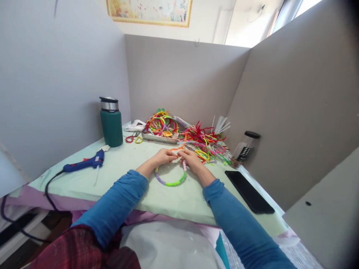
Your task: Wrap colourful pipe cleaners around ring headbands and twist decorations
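Note:
Both hands meet over the middle of the table at the far side of a ring wrapped in pipe cleaner (pixel 175 184), with green, yellow, purple and pink sections. My left hand (pixel 163 157) is closed, its fingertips pinching an orange pipe cleaner (pixel 183 145) against the ring's top. My right hand (pixel 190 160) is closed too, pinching at the same spot with its fingertips touching the left ones. A loose length of the orange pipe cleaner sticks out beyond the fingers. The ring's far part is hidden behind the hands.
A blue glue gun (pixel 84 164) and a green bottle (pixel 111 127) stand left. Behind are a tray (pixel 159 139) of colourful rings, scissors (pixel 134 139) and heaped pipe cleaners (pixel 206 136). A black phone (pixel 248 192) and a clear jar (pixel 246 145) are right. Partitions enclose the table.

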{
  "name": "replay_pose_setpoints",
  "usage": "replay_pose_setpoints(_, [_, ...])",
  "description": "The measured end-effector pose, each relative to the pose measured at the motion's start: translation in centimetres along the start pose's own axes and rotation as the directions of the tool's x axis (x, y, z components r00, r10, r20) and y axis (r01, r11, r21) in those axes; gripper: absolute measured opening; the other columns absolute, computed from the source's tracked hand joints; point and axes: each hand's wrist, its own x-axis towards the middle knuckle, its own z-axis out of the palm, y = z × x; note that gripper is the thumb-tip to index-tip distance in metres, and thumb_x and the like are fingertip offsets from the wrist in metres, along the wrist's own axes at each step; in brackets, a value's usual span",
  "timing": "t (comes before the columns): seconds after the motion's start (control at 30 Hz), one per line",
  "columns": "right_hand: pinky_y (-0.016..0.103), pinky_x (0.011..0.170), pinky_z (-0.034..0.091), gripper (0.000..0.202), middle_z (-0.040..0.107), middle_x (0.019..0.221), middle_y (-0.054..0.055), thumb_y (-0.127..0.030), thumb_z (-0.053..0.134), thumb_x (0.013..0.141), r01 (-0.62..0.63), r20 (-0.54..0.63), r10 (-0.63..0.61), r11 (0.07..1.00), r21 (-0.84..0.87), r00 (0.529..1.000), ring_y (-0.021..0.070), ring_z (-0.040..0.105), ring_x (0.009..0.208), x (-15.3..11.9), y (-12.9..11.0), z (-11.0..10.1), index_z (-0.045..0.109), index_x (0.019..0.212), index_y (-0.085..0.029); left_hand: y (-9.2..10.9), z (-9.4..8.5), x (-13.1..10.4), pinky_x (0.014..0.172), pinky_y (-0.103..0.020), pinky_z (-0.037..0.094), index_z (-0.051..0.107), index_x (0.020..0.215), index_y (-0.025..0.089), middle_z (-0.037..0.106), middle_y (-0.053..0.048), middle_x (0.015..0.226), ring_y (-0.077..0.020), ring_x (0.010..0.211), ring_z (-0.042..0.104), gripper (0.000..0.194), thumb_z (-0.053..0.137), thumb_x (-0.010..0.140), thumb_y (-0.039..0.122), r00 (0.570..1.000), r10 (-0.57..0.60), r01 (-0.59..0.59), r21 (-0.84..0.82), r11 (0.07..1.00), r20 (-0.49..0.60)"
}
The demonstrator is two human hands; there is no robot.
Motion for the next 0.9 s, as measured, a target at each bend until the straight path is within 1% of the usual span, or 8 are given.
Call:
replay_pose_setpoints(0.13, [0.022,0.043,0.032,0.023,0.054,0.057,-0.002,-0.039,0.06,0.071,0.008,-0.018,-0.01,0.992,-0.122,1.0,0.011,0.048,0.05,0.18,0.38,0.23,0.06,0.069,-0.016,-0.05,0.04,0.0,0.044,-0.022,0.023,0.072,0.075,0.01,0.049,0.003,0.049,-0.0053,0.043,0.031,0.04,0.065,0.07,0.05,1.0,0.022,-0.023,0.045,0.999,0.014])
replay_pose_setpoints(0.27, [0.021,0.044,0.031,0.018,0.052,0.054,-0.003,-0.034,0.06,0.07,0.006,-0.02,-0.009,0.985,-0.173,1.0,0.0105,0.048,0.05,0.36,0.63,0.31,0.06,0.068,-0.016,-0.29,0.02,0.14,0.045,-0.022,0.024,0.073,0.079,0.011,0.051,0.003,0.05,-0.006,0.044,0.033,0.04,0.063,0.072,0.049,0.999,0.041,-0.043,0.069,0.997,0.03])
replay_pose_setpoints(0.33, [0.021,0.044,0.031,0.016,0.053,0.055,-0.003,-0.032,0.06,0.069,-0.002,-0.009,0.001,0.987,-0.163,1.0,0.0104,0.048,0.05,0.39,0.62,0.28,0.06,0.068,-0.016,-0.31,0.02,0.14,0.046,-0.022,0.024,0.074,0.082,0.011,0.052,0.003,0.051,-0.0063,0.044,0.034,0.04,0.063,0.072,0.048,0.999,0.037,-0.039,0.072,0.997,0.028])
replay_pose_setpoints(0.43, [0.021,0.045,0.032,0.018,0.053,0.056,-0.003,-0.033,0.062,0.068,0.001,0.031,0.003,0.993,-0.122,1.0,0.0102,0.048,0.051,0.32,0.49,0.15,0.06,0.07,-0.016,-0.15,0.02,0.03,0.045,-0.022,0.024,0.074,0.083,0.012,0.05,0.004,0.05,-0.0059,0.044,0.033,0.04,0.063,0.072,0.048,0.999,0.03,-0.031,0.061,0.998,0.011])
replay_pose_setpoints(0.57, [0.021,0.047,0.033,0.021,0.055,0.059,-0.003,-0.035,0.065,0.068,0.016,0.09,-0.012,0.999,-0.049,0.996,0.0099,0.048,0.051,0.1,0.3,-0.09,0.062,0.076,-0.016,0.23,0.02,-0.17,0.044,-0.022,0.023,0.072,0.081,0.011,0.048,0.004,0.049,-0.0049,0.042,0.03,0.039,0.064,0.072,0.048,1.0,0.026,-0.026,0.001,1.0,0.005])
replay_pose_setpoints(0.67, [0.021,0.048,0.035,0.023,0.058,0.064,-0.002,-0.035,0.067,0.068,0.024,0.119,-0.023,1.0,-0.005,0.993,0.0098,0.049,0.053,0.04,0.32,-0.27,0.063,0.081,-0.017,0.5,0.0,-0.3,0.043,-0.022,0.02,0.07,0.079,0.01,0.045,0.005,0.049,-0.0041,0.04,0.028,0.039,0.065,0.071,0.048,1.0,-0.004,0.004,-0.044,0.999,0.001])
replay_pose_setpoints(0.77, [0.022,0.049,0.035,0.025,0.061,0.069,-0.001,-0.036,0.069,0.067,0.024,0.129,-0.027,0.999,0.025,0.991,0.0097,0.049,0.054,0.14,0.5,-0.4,0.063,0.083,-0.017,0.57,-0.1,-0.35,0.041,-0.022,0.017,0.067,0.077,0.011,0.043,0.005,0.05,-0.0035,0.039,0.026,0.04,0.066,0.07,0.05,0.999,-0.033,0.034,-0.095,0.995,0.011])
replay_pose_setpoints(0.9, [0.022,0.051,0.036,0.027,0.06,0.066,-0.002,-0.038,0.069,0.067,0.057,0.109,-0.059,0.998,0.028,0.992,0.0093,0.048,0.053,0.39,0.79,-0.47,0.064,0.083,-0.017,0.23,-0.29,-0.18,0.04,-0.022,0.015,0.064,0.074,0.012,0.042,0.006,0.052,-0.0029,0.038,0.026,0.039,0.067,0.069,0.051,0.999,-0.007,0.016,-0.183,0.983,0.051])
